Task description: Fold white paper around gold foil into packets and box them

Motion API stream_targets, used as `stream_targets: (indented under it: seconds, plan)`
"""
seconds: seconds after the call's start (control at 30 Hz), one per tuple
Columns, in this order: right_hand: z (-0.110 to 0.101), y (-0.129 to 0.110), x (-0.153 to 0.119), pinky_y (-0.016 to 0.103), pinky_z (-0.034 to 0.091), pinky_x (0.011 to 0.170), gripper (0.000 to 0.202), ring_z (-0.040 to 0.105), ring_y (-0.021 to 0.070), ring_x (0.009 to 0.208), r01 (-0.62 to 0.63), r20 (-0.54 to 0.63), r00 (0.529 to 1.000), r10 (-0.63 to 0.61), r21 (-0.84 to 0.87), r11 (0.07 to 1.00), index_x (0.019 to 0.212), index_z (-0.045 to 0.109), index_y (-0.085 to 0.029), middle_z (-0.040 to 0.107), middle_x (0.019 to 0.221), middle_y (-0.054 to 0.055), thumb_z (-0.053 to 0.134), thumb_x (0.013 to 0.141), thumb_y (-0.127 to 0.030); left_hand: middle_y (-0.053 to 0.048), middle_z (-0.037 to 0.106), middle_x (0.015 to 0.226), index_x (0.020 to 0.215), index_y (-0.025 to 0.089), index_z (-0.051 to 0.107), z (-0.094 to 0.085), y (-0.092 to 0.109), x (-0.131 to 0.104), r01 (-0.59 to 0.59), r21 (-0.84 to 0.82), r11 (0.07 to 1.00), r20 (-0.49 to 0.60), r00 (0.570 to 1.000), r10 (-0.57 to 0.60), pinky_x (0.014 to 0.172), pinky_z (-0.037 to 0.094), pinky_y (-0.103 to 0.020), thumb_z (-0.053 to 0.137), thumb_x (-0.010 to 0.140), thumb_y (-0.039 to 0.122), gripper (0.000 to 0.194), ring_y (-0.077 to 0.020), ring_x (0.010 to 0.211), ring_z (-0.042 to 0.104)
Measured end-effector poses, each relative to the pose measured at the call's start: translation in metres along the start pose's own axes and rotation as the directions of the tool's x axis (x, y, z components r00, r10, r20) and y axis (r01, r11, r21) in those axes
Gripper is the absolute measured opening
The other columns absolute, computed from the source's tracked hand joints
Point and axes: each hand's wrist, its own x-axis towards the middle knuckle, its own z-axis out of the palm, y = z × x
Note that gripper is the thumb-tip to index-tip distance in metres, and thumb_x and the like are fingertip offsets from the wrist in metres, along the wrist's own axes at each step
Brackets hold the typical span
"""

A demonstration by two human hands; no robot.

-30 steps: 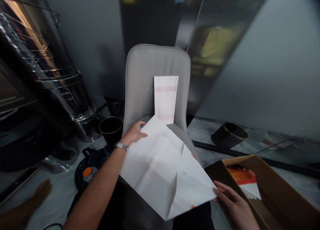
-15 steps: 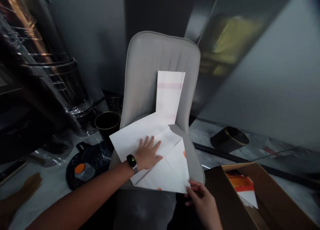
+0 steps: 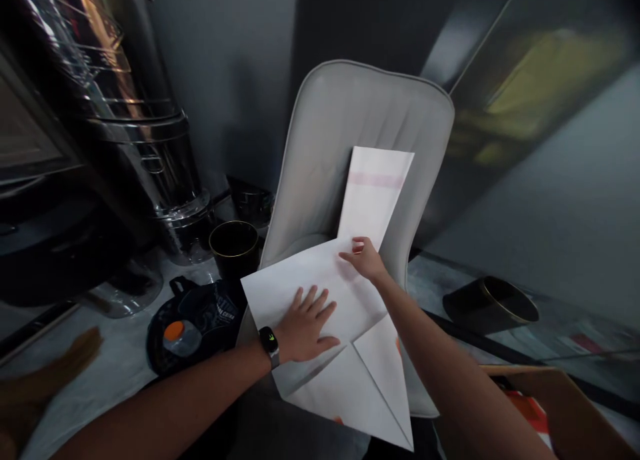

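A paper sheet [image 3: 361, 313] lies over the chair [image 3: 419, 392], under the left grip [image 3: 303, 327], the right grip [image 3: 367, 260] at its far edge. Behind the right grip, a paper panel [image 3: 376, 188] leans on the backrest [image 3: 320, 140]. A bottle [image 3: 185, 341], bag [image 3: 213, 307] and bin [image 3: 235, 263] are left of both grips; rightward, a box [image 3: 575, 407] holds papers [image 3: 533, 412].

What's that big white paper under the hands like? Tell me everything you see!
The white paper looks smooth and fairly stiff, with creases and folded flaps on its near part, and small orange patches at its edges. It lies aslant on the gray chair's seat. The person's left hand rests on it, fingers spread; the right hand is at its far edge.
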Motion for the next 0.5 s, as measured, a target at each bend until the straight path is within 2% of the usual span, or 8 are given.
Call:
stream_targets:
  seconds: [0.1, 0.2, 0.27, 0.37, 0.43, 0.5]
  plan:
    - [0.009, -0.002, 0.005, 0.038, 0.055, 0.077, 0.030, 0.067, 0.0231, 0.077, 0.039, -0.006, 0.999, -0.039, -0.053, 0.998, 0.100, 0.069, -0.017, 0.071, 0.085, 0.006, 0.074, 0.075, -0.032, -0.010, 0.039, 0.163, 0.151, 0.025, 0.049, -0.011, -0.007, 0.002, -0.012, -0.019, 1.000, 0.003, 1.000, 0.012, 0.122, 0.022, -0.058, 0.041, 0.105, 0.046, 0.051, -0.0353, 0.153, 0.029]
    - [0.004, -0.006, -0.008, 0.045, 0.050, 0.096, 0.009, 0.066, 0.0293, 0.099, 0.148, 0.015, 0.989, -0.147, -0.087, 0.985, 0.085, 0.072, -0.020, 0.072, 0.095, 0.010, 0.067, 0.078, -0.024, -0.009, 0.048, 0.156, 0.138, 0.024, 0.060, -0.025, -0.023, 0.009, -0.018, -0.065, 0.998, -0.005, 1.000, 0.018, 0.120, 0.032, -0.049, 0.040, 0.103, 0.026, 0.041, -0.0281, 0.146, 0.042]
    - [0.001, -0.007, -0.023, 0.046, 0.047, 0.105, 0.012, 0.063, 0.0300, 0.112, 0.305, 0.090, 0.951, -0.297, -0.099, 0.947, 0.085, 0.073, -0.022, 0.073, 0.108, 0.010, 0.064, 0.078, -0.017, -0.012, 0.048, 0.156, 0.134, 0.022, 0.063, -0.032, -0.037, 0.014, 0.040, -0.073, 0.996, -0.026, 0.999, -0.042, 0.121, 0.031, -0.048, 0.044, 0.101, 0.027, 0.038, -0.0280, 0.146, 0.041]
    - [0.004, -0.003, -0.053, 0.047, 0.047, 0.107, 0.029, 0.062, 0.0286, 0.120, 0.522, 0.220, 0.844, -0.488, -0.131, 0.843, 0.096, 0.073, -0.023, 0.072, 0.123, 0.009, 0.057, 0.078, -0.008, -0.013, 0.040, 0.161, 0.141, 0.021, 0.056, -0.035, -0.058, 0.018, 0.186, -0.046, 0.982, -0.032, 0.982, -0.187, 0.123, 0.023, -0.057, 0.048, 0.100, 0.036, 0.044, -0.0349, 0.152, 0.029]
    - [0.009, 0.005, -0.071, 0.048, 0.047, 0.109, 0.035, 0.061, 0.0284, 0.125, 0.569, 0.270, 0.811, -0.519, -0.158, 0.807, 0.105, 0.072, -0.023, 0.071, 0.130, 0.009, 0.053, 0.081, -0.006, -0.013, 0.038, 0.161, 0.145, 0.021, 0.052, -0.033, -0.066, 0.018, 0.209, -0.032, 0.977, -0.031, 0.977, -0.210, 0.123, 0.020, -0.060, 0.047, 0.101, 0.039, 0.048, -0.0362, 0.153, 0.025]
    - [0.014, 0.014, -0.084, 0.049, 0.047, 0.112, 0.041, 0.059, 0.0280, 0.130, 0.587, 0.292, 0.796, -0.530, -0.161, 0.794, 0.114, 0.072, -0.021, 0.069, 0.134, 0.010, 0.051, 0.083, -0.006, -0.014, 0.044, 0.156, 0.142, 0.019, 0.052, -0.031, -0.070, 0.018, 0.185, -0.024, 0.982, -0.063, 0.981, -0.186, 0.123, 0.021, -0.056, 0.049, 0.100, 0.040, 0.047, -0.0349, 0.150, 0.029]
